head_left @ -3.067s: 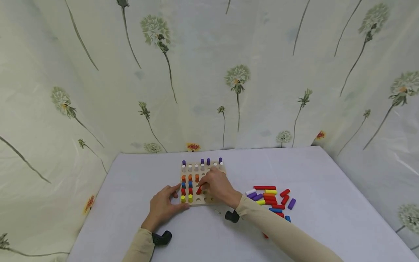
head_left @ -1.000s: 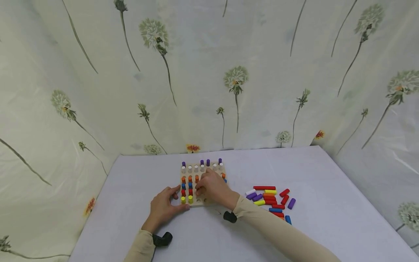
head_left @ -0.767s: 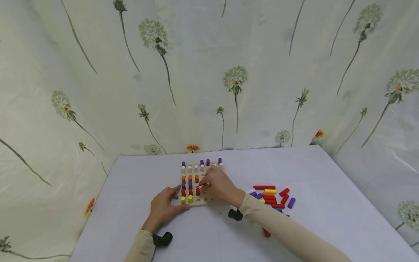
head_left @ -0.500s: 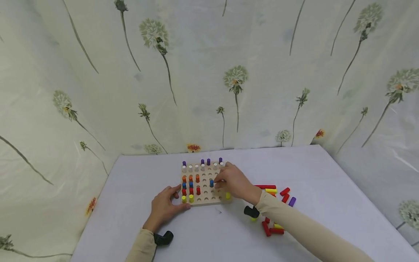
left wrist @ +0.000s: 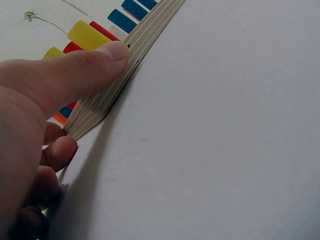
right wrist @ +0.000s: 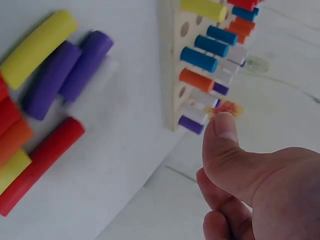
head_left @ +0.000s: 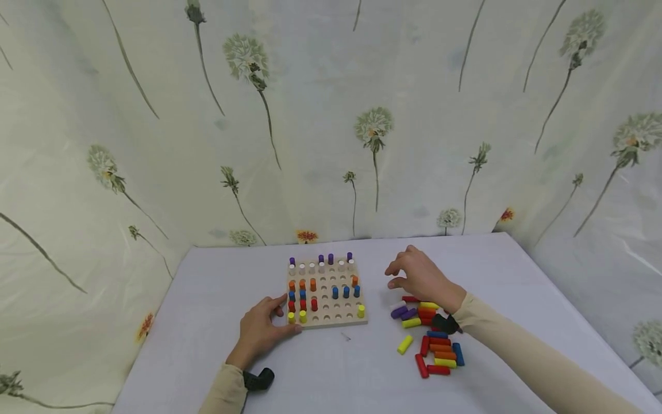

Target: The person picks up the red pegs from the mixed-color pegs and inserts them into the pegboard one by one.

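A wooden pegboard (head_left: 331, 324) lies on the table with coloured pegs standing in rows: purple and white at the back, orange, blue, red and yellow nearer. My left hand (head_left: 262, 329) grips its near left corner. In the left wrist view the thumb (left wrist: 95, 67) presses the board's edge beside a yellow peg (left wrist: 89, 35), and the fingers curl at the other side. Away to the right of the board, my right hand (head_left: 421, 276) is raised with nothing in it, fingers loosely bent, just beyond the loose pegs. A blue peg (head_left: 335, 293) stands in the board's middle right.
Loose red, yellow, orange, blue, purple and white pegs lie right of the board, among them a yellow peg (head_left: 405, 344) and a red peg (head_left: 421, 365). The right sleeve (head_left: 522, 345) passes over part of the table (head_left: 207, 276). A flowered cloth (head_left: 331, 115) hangs behind.
My right hand let go of a red peg, which now stands in the board, then touched a blue peg there. It has since moved right, off the board. The left hand stayed put.
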Demonstrator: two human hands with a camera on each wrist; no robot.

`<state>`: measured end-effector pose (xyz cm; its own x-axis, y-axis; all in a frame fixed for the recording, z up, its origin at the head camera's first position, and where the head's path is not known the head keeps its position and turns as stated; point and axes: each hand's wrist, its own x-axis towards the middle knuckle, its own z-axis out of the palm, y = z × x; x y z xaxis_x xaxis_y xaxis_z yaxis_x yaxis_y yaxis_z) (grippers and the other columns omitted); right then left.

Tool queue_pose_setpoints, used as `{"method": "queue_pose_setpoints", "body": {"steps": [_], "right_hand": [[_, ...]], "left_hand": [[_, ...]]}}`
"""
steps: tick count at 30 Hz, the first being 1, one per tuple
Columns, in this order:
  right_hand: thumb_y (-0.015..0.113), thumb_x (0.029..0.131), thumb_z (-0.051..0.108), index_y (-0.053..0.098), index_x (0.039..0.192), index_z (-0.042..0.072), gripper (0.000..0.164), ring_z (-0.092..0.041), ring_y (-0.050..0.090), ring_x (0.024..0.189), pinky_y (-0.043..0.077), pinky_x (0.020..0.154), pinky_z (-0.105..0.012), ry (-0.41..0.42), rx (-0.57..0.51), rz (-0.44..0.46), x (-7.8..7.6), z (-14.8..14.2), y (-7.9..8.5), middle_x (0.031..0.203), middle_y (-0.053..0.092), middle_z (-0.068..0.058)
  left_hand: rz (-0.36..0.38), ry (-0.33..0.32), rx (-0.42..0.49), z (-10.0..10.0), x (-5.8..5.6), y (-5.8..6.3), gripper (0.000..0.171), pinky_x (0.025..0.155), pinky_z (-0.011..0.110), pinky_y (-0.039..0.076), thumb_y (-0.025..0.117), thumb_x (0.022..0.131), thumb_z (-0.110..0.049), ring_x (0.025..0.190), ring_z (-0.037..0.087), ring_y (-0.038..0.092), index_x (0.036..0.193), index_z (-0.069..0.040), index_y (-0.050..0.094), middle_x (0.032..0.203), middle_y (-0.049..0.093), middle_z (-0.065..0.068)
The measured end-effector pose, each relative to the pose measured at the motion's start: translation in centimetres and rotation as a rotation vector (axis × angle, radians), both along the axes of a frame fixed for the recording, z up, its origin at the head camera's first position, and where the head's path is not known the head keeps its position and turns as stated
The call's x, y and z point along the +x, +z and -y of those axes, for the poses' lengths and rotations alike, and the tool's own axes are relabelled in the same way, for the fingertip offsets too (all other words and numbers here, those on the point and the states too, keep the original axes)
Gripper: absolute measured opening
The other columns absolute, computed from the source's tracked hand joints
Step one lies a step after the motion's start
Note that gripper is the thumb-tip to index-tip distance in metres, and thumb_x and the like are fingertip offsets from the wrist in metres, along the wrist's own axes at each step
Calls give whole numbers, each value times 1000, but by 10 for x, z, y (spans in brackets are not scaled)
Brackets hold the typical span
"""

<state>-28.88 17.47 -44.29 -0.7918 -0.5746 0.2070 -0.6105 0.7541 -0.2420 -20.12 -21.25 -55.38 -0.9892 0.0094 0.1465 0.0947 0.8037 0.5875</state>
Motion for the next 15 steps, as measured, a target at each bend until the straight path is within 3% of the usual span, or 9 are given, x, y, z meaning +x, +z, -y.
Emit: {"method": "queue_pose_setpoints", "body": {"steps": [15], "right_hand": [[88,87,11,85,105,11,18,-19,54,91,46,75,-33,-33,79,80,0,-37,-21,96,77,-5]], "left_hand": [[9,4,0,-1,0,1,87,68,29,33,93,72,-58,76,10,45,144,-17,68,89,56,-12]]}}
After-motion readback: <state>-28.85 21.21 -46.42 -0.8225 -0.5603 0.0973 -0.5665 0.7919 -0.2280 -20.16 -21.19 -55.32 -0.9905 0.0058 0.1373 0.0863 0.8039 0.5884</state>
